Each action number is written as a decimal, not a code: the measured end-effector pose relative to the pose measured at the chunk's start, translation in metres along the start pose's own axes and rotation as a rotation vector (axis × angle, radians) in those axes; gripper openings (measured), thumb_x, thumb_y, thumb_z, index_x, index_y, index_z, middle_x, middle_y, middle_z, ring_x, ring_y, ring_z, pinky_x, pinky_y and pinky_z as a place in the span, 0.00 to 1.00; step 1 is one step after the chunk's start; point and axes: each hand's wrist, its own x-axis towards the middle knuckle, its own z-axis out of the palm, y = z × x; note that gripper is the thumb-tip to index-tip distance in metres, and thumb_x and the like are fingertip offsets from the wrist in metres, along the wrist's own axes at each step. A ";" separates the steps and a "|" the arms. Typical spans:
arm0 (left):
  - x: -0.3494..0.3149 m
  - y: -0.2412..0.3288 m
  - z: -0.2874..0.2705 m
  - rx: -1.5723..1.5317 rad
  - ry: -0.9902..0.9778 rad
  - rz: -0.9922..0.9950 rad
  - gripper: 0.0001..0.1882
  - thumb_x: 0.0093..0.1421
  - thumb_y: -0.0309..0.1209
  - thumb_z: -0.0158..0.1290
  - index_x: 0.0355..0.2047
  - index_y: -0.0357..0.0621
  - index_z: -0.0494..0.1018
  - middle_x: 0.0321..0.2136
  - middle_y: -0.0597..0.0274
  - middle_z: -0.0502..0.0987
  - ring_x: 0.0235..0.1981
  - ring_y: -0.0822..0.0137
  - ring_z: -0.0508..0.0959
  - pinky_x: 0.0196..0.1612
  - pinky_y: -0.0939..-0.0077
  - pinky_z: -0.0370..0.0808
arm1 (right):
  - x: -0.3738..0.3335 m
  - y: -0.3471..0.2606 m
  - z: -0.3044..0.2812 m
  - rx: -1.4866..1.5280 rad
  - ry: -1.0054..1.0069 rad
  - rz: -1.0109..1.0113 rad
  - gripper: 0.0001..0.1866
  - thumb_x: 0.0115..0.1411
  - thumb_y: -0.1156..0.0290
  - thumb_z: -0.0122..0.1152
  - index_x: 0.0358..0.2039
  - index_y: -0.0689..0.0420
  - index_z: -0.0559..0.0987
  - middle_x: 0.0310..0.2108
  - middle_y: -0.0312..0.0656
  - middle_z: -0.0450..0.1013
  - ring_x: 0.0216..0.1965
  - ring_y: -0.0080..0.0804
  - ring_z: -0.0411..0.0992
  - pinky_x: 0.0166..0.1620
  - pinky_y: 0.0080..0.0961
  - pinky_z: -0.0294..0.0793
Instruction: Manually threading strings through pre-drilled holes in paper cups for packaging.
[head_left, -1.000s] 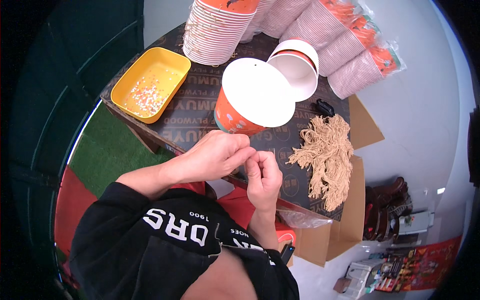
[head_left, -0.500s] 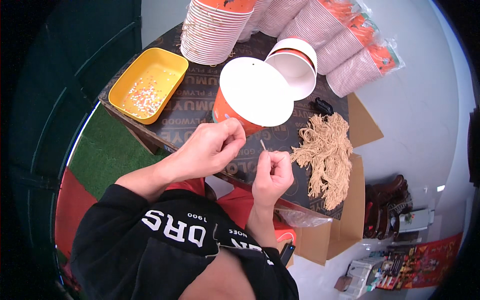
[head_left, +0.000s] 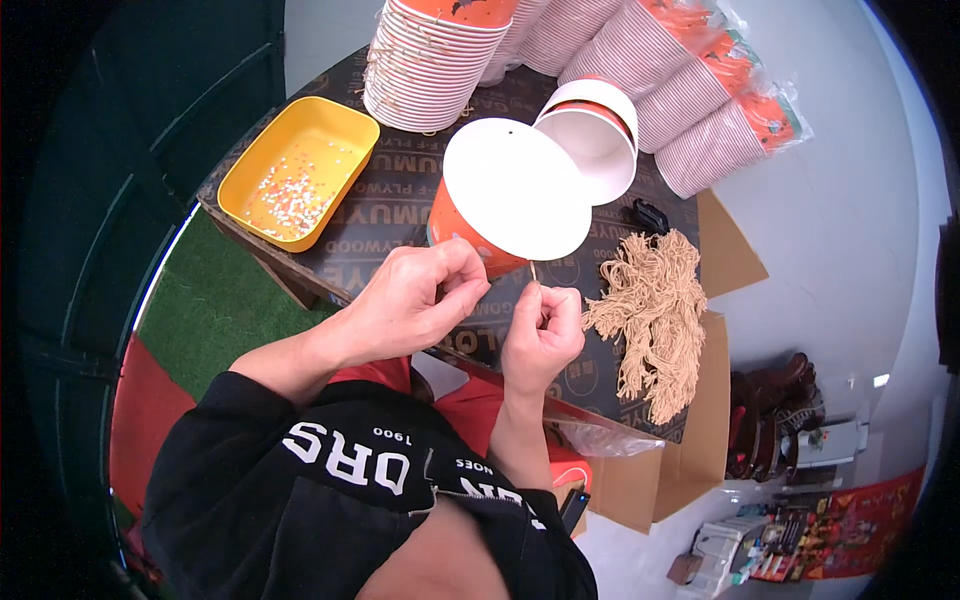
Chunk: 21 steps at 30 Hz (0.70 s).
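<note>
An orange paper bucket [head_left: 455,225] stands in front of me, its round white top face toward me and a small dark hole near the far rim. My right hand [head_left: 540,335] pinches a short thin piece of cord [head_left: 533,271], whose tip points up at the bucket's near rim. My left hand [head_left: 430,292] is closed with thumb and forefinger together, close against the bucket's near left side. Whatever it holds, if anything, is too small to make out. To the right of my right hand lies a bundle of tan cords [head_left: 655,320].
A yellow tray [head_left: 335,125] with small white and orange bits sits at the left table edge. A tall bucket stack [head_left: 435,75] and several plastic-wrapped stacks [head_left: 710,145] stand at the back. Two nested buckets [head_left: 605,150] lie behind mine, near a black object [head_left: 648,215]. A cardboard box [head_left: 690,470] is beside the table.
My right hand has turned slightly and the cord's tip has moved up to the bucket's near rim. My left hand has hardly moved. The whole view has shifted slightly.
</note>
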 end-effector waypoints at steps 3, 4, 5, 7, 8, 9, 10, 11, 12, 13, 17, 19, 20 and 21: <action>0.002 0.000 0.000 -0.002 -0.004 0.005 0.04 0.59 0.22 0.54 0.29 0.35 0.70 0.15 0.59 0.71 0.17 0.71 0.73 0.22 0.74 0.69 | 0.002 0.000 0.002 -0.008 0.002 -0.007 0.11 0.61 0.80 0.59 0.23 0.59 0.69 0.20 0.26 0.62 0.20 0.10 0.55 0.22 0.12 0.54; 0.002 0.001 -0.001 -0.003 -0.002 0.005 0.04 0.59 0.22 0.54 0.29 0.35 0.70 0.15 0.59 0.71 0.17 0.71 0.73 0.22 0.74 0.69 | 0.003 0.000 0.002 -0.009 0.001 -0.008 0.11 0.61 0.80 0.59 0.23 0.59 0.69 0.20 0.26 0.62 0.20 0.10 0.55 0.22 0.12 0.54; 0.002 0.001 -0.001 -0.003 -0.004 0.006 0.04 0.59 0.22 0.54 0.29 0.34 0.70 0.15 0.59 0.71 0.17 0.71 0.73 0.22 0.74 0.69 | 0.003 0.000 0.003 -0.010 0.003 -0.014 0.11 0.62 0.79 0.59 0.23 0.59 0.70 0.19 0.26 0.61 0.20 0.09 0.55 0.22 0.12 0.54; 0.003 0.003 -0.001 -0.003 -0.005 0.008 0.04 0.59 0.22 0.54 0.29 0.34 0.70 0.16 0.59 0.71 0.17 0.71 0.74 0.22 0.75 0.69 | 0.004 0.000 0.004 -0.010 0.004 -0.021 0.11 0.62 0.79 0.59 0.23 0.59 0.70 0.19 0.26 0.61 0.20 0.09 0.55 0.22 0.12 0.54; 0.004 0.004 -0.002 -0.003 0.011 0.045 0.04 0.59 0.22 0.54 0.29 0.34 0.70 0.15 0.59 0.71 0.17 0.71 0.73 0.22 0.75 0.69 | 0.003 0.001 0.004 -0.008 0.001 -0.008 0.11 0.62 0.79 0.59 0.23 0.59 0.70 0.19 0.26 0.61 0.20 0.09 0.55 0.22 0.12 0.54; 0.005 0.007 -0.003 -0.001 0.027 0.082 0.04 0.59 0.22 0.54 0.29 0.35 0.70 0.15 0.59 0.71 0.17 0.71 0.73 0.22 0.75 0.69 | 0.003 0.001 0.004 -0.006 -0.003 0.004 0.11 0.62 0.79 0.58 0.23 0.59 0.70 0.19 0.26 0.61 0.20 0.09 0.55 0.22 0.12 0.53; 0.008 0.011 -0.007 0.005 0.028 0.108 0.04 0.59 0.22 0.54 0.28 0.35 0.71 0.15 0.59 0.71 0.17 0.71 0.73 0.21 0.75 0.69 | 0.003 0.002 0.004 -0.004 -0.003 0.003 0.11 0.62 0.79 0.58 0.23 0.59 0.70 0.19 0.26 0.61 0.20 0.09 0.55 0.22 0.12 0.53; 0.012 0.015 -0.012 0.011 0.029 0.135 0.04 0.59 0.22 0.54 0.28 0.36 0.71 0.15 0.59 0.71 0.17 0.72 0.73 0.21 0.75 0.68 | 0.004 0.003 0.004 -0.006 -0.011 0.010 0.11 0.63 0.79 0.58 0.24 0.59 0.70 0.19 0.26 0.62 0.20 0.09 0.55 0.22 0.12 0.53; 0.019 0.020 -0.016 0.036 0.077 0.205 0.04 0.59 0.22 0.55 0.28 0.37 0.71 0.15 0.58 0.71 0.17 0.68 0.75 0.21 0.74 0.69 | 0.004 0.004 0.005 -0.008 -0.021 0.017 0.10 0.63 0.79 0.58 0.24 0.59 0.70 0.20 0.26 0.62 0.20 0.09 0.55 0.22 0.12 0.53; 0.028 0.026 -0.019 0.092 0.124 0.288 0.03 0.59 0.21 0.53 0.28 0.36 0.71 0.18 0.59 0.71 0.19 0.70 0.73 0.23 0.76 0.68 | 0.004 0.005 0.006 -0.009 -0.020 0.016 0.10 0.63 0.79 0.58 0.24 0.59 0.70 0.20 0.26 0.62 0.20 0.09 0.55 0.22 0.12 0.53; 0.077 0.041 -0.032 0.530 0.110 0.522 0.04 0.58 0.22 0.53 0.32 0.34 0.71 0.28 0.51 0.74 0.31 0.54 0.76 0.35 0.66 0.72 | 0.007 0.007 0.009 0.016 -0.008 0.040 0.09 0.61 0.78 0.59 0.24 0.62 0.71 0.16 0.30 0.60 0.18 0.14 0.56 0.21 0.17 0.57; 0.099 0.037 -0.033 0.630 -0.160 0.432 0.08 0.58 0.23 0.52 0.38 0.35 0.73 0.36 0.51 0.75 0.43 0.52 0.74 0.47 0.63 0.71 | 0.009 0.006 0.010 0.030 -0.002 0.040 0.09 0.61 0.78 0.59 0.24 0.62 0.71 0.15 0.30 0.60 0.18 0.14 0.56 0.21 0.17 0.57; 0.109 0.034 -0.034 0.683 -0.299 0.397 0.10 0.58 0.23 0.52 0.40 0.36 0.74 0.37 0.51 0.75 0.45 0.53 0.73 0.49 0.63 0.71 | 0.010 0.004 0.011 -0.004 -0.006 0.020 0.09 0.61 0.78 0.59 0.24 0.62 0.71 0.15 0.30 0.60 0.18 0.14 0.56 0.21 0.17 0.58; 0.120 0.037 -0.033 0.727 -0.482 0.300 0.13 0.58 0.24 0.52 0.44 0.37 0.75 0.40 0.50 0.75 0.50 0.53 0.71 0.52 0.63 0.70 | 0.011 0.003 0.010 -0.042 -0.005 0.000 0.09 0.61 0.78 0.59 0.25 0.62 0.71 0.15 0.30 0.60 0.17 0.14 0.56 0.21 0.17 0.58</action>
